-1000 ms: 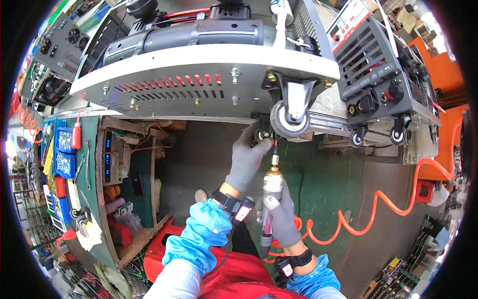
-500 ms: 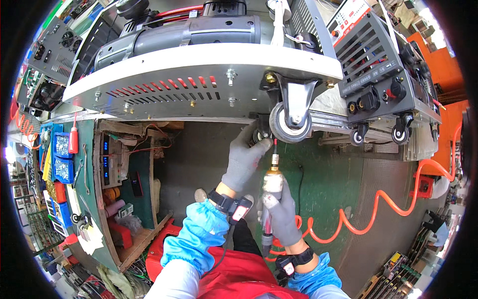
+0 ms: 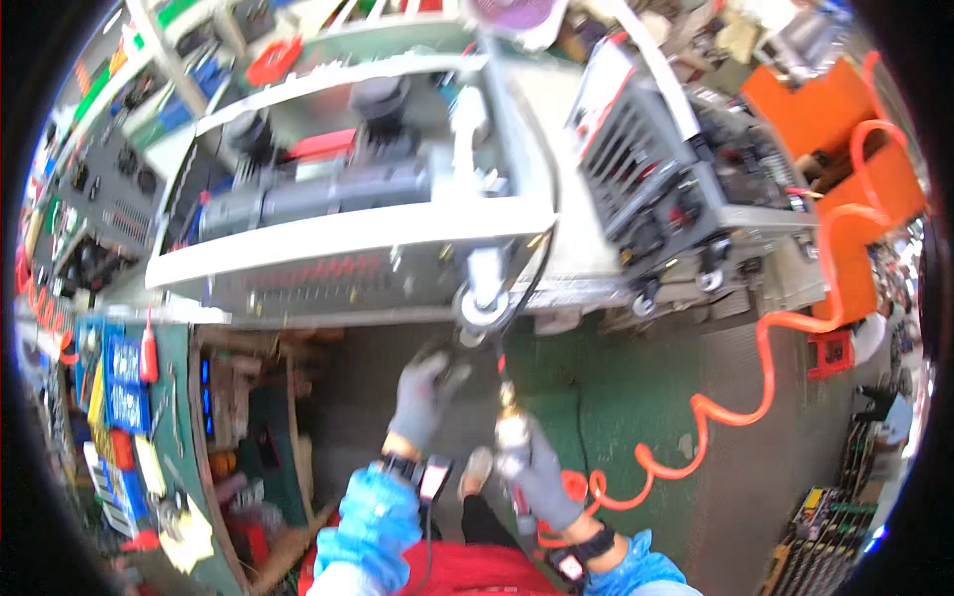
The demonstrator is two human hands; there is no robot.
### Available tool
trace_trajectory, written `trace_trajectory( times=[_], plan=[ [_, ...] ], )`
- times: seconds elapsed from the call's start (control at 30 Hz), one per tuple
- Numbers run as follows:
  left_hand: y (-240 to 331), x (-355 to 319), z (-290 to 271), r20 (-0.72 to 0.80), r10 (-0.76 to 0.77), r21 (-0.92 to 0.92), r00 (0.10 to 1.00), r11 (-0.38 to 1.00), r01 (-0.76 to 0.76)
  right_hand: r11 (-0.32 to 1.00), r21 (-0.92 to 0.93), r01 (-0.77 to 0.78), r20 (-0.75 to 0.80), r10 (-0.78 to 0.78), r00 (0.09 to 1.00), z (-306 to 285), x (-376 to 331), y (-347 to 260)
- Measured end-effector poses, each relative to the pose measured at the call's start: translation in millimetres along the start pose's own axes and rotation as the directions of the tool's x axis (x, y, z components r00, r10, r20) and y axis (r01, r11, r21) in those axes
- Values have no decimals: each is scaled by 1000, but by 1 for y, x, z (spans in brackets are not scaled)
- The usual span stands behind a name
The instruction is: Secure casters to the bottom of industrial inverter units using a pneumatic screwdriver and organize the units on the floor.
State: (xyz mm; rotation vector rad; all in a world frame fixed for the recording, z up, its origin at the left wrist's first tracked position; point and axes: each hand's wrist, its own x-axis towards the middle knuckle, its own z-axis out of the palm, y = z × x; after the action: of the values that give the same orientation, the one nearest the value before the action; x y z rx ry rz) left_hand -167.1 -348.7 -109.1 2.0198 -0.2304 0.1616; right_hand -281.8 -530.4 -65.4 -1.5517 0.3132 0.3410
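My right hand (image 3: 547, 472), in a grey glove, is wrapped round an air screwdriver (image 3: 512, 429) whose bit points away from me, toward the machine. Just beyond the bit is a caster wheel (image 3: 484, 308) on the lower near edge of a large grey metal machine housing (image 3: 348, 233). The image is smeared, so I cannot tell whether the bit touches anything. To the left, below the housing, my gloved left hand (image 3: 421, 399) hangs in the air with fingers apart and nothing visible in it. The housing holds dark cylindrical parts and lies on the bench.
An orange coiled air hose (image 3: 735, 412) runs from beside my right hand to the upper right. A second grey machine (image 3: 646, 184) with casters stands right of the housing. At the left, blue bins (image 3: 126, 392) sit above an open wooden shelf. A dark cable (image 3: 542, 263) hangs past the housing's corner.
My left hand has come away from the caster, down and to the left. My right hand has moved slightly left with the screwdriver. The view has shifted, and more of the housing's inside shows.
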Motion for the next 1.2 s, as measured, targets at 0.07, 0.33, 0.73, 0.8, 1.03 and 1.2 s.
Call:
trace_trajectory(
  times=[0.07, 0.33, 0.73, 0.8, 1.03, 1.2],
  plan=[
    [4, -13, -13, 97, -46, -14, 994, 999, 47, 980, -176, -97, 10, 100, 995, -13, -23, -9],
    [33, -48, -28, 488, -554, -673, 675, 253, 695, 949, 267, -169, 286, 90, 954, -26, -90, -33],
    [58, -48, -32, 538, -504, -736, 676, 110, 668, 961, 262, -90, 320, 1, 947, -30, -113, -40],
    [63, -50, -36, 539, -472, -749, 698, 112, 654, 970, 233, -73, 323, -6, 946, -33, -113, -37],
    [85, -47, -35, 512, -556, -743, 655, 96, 663, 987, 145, -63, 344, 9, 939, -35, -114, -32],
    [83, -49, -41, 558, -537, -758, 632, -21, 652, 969, 236, -81, 352, -8, 936, -32, -118, -27]
  ],
)
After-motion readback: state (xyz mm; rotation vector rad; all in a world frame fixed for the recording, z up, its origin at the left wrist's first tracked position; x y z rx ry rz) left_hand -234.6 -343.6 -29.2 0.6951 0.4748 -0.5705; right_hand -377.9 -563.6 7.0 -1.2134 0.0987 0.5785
